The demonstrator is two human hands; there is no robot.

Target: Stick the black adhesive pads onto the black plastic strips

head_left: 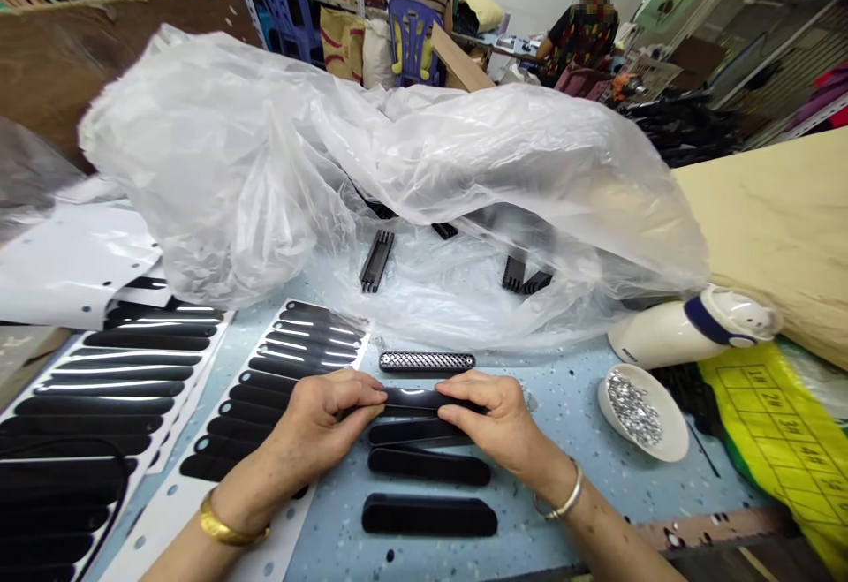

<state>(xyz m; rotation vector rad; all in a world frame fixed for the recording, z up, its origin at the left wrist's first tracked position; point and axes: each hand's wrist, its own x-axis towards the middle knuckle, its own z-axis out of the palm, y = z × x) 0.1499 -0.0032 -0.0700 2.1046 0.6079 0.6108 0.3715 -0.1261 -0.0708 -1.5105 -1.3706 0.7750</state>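
My left hand (337,405) and my right hand (487,410) pinch the two ends of a glossy black strip (412,398) between thumb and fingers. Just beyond it lies a black bar with a silver crosshatched face (427,361). Nearer to me are a thin black piece (414,431) partly under the right hand, a rounded black bar (429,467) and another black bar (429,515). Left of my left hand, a white backing sheet (155,511) carries several black strips (255,405) in a row.
A large clear plastic bag (278,149) spreads across the back, with black slotted parts (377,260) inside. At right are a white bottle (689,328) lying down, a bowl (677,441) of small silver pieces and yellow printed plastic (782,441). Two people sit farther off.
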